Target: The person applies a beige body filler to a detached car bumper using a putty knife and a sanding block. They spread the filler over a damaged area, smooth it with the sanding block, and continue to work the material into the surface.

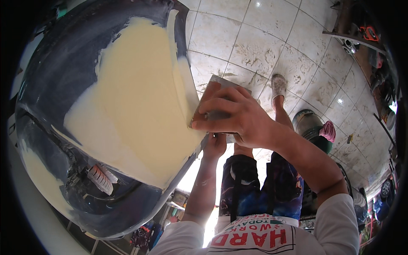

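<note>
A dark, curved car body panel [74,55] fills the left side, with a broad patch of pale yellow filler [131,93] spread over it. At the panel's right edge my right hand [236,110] grips a thin, flat spreader plate [217,79], its fingers splayed across the face. The plate's left edge meets the filler's border. Lower down, partly covered by the right hand, is my left hand [215,145]. Its fingers look closed beneath the plate, but what they hold is hidden.
A bucket [309,122] with a pink cloth [327,131] over its rim stands on the dirty tiled floor [250,46] to my right. My foot in a light shoe [279,85] is ahead of it. Shelving with tools [357,39] lines the far right.
</note>
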Available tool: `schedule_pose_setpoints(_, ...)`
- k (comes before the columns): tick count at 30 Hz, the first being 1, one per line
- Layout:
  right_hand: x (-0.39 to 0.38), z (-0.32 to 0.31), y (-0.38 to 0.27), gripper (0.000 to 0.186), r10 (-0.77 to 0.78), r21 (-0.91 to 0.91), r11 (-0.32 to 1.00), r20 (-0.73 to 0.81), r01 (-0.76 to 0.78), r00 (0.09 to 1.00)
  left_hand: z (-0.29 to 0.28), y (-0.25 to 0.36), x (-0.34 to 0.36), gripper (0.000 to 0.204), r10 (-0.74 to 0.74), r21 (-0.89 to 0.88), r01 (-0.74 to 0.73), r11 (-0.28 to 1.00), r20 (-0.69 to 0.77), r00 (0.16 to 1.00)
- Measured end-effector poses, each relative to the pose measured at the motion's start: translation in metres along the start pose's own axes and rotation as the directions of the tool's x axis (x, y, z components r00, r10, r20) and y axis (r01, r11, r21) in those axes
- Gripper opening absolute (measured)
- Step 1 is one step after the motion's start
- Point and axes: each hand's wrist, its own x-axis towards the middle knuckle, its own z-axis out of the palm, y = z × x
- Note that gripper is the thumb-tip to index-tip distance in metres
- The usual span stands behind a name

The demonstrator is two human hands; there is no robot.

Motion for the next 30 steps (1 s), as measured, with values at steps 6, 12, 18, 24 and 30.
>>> schedule_pose_setpoints(6,-0.015,0.004,-0.008,0.07,-0.005,-0.012,1.0,0.083,0.006,0.997,-0.002,0.05,0.022,0.069,0.032,-0.343,-0.041,0.938,-0.032,0.999)
schedule_pose_setpoints(12,-0.055,-0.035,-0.034,0.068,0.005,-0.083,0.997,0.103,0.004,0.995,0.004,0.078,0.023,0.074,-0.248,-0.037,0.251,0.967,0.079,0.966)
schedule_pose_setpoints(18,-0.133,-0.047,-0.062,0.073,0.231,0.183,0.96,-0.082,-0.213,0.969,0.061,0.112,0.006,0.043,-0.441,-0.9,0.14,0.412,-0.062,0.896)
schedule_pose_setpoints(24,-0.178,-0.06,-0.028,0.088,0.312,-0.065,0.946,-0.089,-0.318,0.946,0.084,0.157,0.011,0.034,-0.369,-0.831,0.111,0.546,-0.12,0.922)
schedule_pose_setpoints(30,-0.173,-0.122,-0.028,0.054,0.373,-0.574,0.771,0.055,-0.276,0.926,0.066,0.176,0.02,0.03,-0.197,-0.673,-0.041,0.739,-0.274,0.941)
